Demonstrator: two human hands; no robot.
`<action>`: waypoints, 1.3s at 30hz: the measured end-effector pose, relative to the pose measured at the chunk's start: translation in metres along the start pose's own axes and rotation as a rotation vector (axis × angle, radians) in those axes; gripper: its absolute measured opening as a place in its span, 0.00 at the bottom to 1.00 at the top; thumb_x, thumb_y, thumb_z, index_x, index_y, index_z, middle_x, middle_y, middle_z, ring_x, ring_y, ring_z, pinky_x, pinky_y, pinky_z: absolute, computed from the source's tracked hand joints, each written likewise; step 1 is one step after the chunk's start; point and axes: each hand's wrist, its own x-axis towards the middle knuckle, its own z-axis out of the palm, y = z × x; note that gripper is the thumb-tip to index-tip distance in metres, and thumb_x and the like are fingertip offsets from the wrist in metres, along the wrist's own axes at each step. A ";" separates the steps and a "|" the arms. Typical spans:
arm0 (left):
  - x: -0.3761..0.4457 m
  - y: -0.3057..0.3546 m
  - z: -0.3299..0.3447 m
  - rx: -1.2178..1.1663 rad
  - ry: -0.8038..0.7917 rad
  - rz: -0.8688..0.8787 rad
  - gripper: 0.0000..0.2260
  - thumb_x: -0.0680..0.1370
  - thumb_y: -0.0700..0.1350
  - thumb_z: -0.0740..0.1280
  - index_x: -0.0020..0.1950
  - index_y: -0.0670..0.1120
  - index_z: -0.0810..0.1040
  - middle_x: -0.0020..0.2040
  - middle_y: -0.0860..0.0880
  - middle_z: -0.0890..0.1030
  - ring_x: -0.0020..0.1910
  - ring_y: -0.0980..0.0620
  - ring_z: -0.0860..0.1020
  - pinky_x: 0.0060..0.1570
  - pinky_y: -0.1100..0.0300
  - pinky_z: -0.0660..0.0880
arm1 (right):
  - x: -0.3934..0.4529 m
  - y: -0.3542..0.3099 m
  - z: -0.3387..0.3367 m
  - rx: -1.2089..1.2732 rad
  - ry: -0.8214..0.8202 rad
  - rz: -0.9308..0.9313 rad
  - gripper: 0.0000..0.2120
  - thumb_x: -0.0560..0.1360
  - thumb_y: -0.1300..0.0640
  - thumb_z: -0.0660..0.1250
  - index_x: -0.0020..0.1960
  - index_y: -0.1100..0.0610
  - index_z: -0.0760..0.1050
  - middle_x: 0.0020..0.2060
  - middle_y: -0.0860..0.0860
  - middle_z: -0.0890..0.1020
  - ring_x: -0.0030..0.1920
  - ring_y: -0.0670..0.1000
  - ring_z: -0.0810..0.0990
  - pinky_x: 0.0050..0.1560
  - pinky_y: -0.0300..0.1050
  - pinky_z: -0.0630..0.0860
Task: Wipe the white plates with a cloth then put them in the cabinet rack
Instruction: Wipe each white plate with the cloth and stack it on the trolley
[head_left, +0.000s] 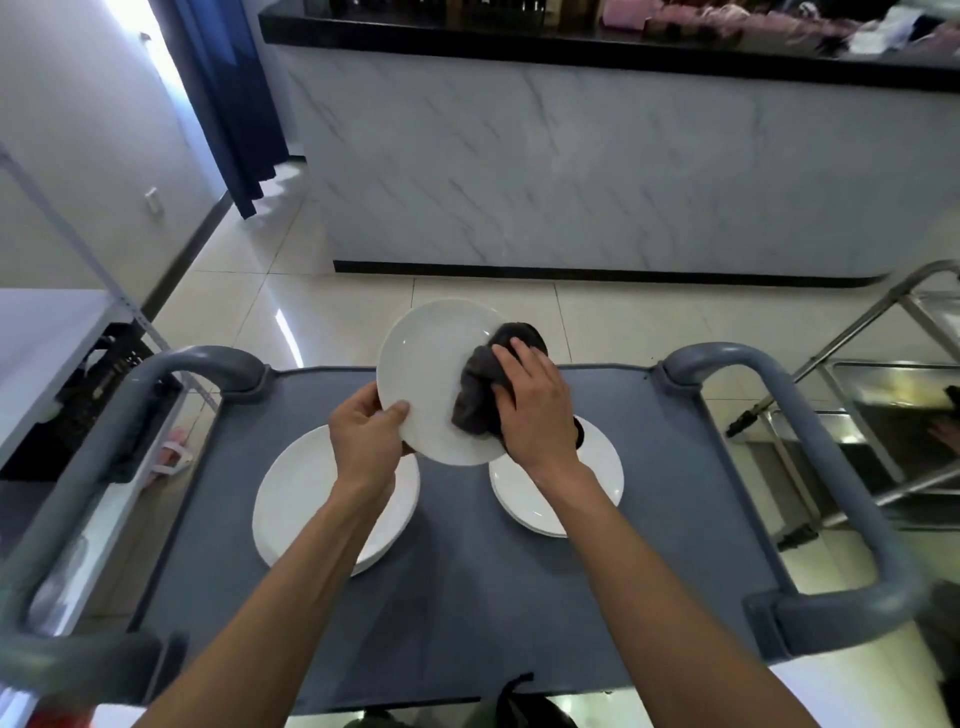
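Our left hand (369, 431) pinched the raised white plate (431, 379) at its 8 o'clock rim; our right hand (535, 410) pressed the grey cloth (478, 395) at 3 o'clock. Above the cart (467, 597), hard wiping might have twisted it loose.

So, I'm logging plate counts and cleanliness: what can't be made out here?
- Left stack: count unclear; left forearm covers it, rims merge.
- Right stack: right hand and held plate overlap it.
- Held plate's underside: faces away.
- Surface under the cloth: covered.
- Cabinet rack: not identifiable.
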 end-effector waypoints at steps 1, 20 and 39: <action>0.000 0.000 0.006 -0.010 0.016 0.002 0.13 0.79 0.30 0.64 0.50 0.46 0.83 0.43 0.50 0.84 0.38 0.53 0.81 0.37 0.50 0.82 | -0.004 0.001 -0.001 -0.001 -0.004 0.007 0.22 0.80 0.58 0.67 0.73 0.54 0.73 0.74 0.55 0.73 0.73 0.61 0.70 0.69 0.61 0.71; -0.006 0.003 0.036 0.007 0.066 0.018 0.11 0.80 0.33 0.65 0.52 0.48 0.82 0.47 0.48 0.84 0.42 0.51 0.83 0.34 0.54 0.82 | -0.051 0.021 0.005 0.026 0.052 -0.226 0.21 0.79 0.55 0.66 0.72 0.51 0.74 0.73 0.53 0.74 0.73 0.58 0.72 0.66 0.57 0.73; -0.042 -0.009 0.067 0.259 -0.184 0.079 0.15 0.79 0.33 0.67 0.52 0.52 0.84 0.44 0.55 0.86 0.40 0.53 0.85 0.34 0.55 0.81 | 0.031 0.041 -0.049 0.018 0.117 -0.264 0.20 0.81 0.54 0.61 0.72 0.51 0.74 0.73 0.53 0.73 0.74 0.58 0.70 0.68 0.58 0.69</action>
